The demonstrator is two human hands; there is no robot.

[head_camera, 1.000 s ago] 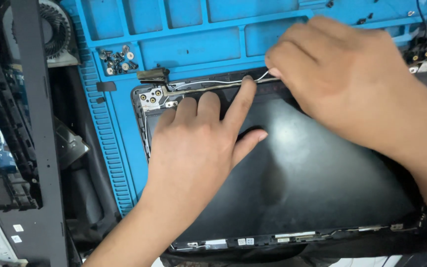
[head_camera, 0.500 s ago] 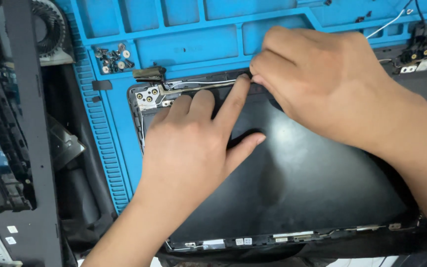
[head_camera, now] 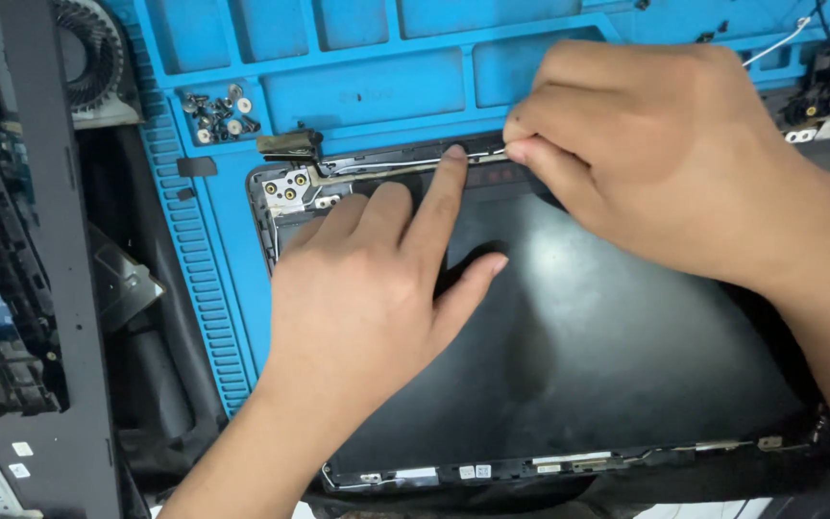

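Blue silicone work mat (head_camera: 357, 96) w/ molded compartments up top; small pile of loose screws (head_camera: 220, 113) sits on it at upper left. Cooling fan (head_camera: 93, 58) at far top-left corner, black chassis frame (head_camera: 45, 288) down the left edge. Dark hinge bracket (head_camera: 823, 96) at top right, thin white wire (head_camera: 775, 43) near it.

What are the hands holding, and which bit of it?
The right hand pinches a thin cable at the laptop screen panel top edge. The left hand grips nothing; it lies flat on the panel, forefinger pressing the cable.
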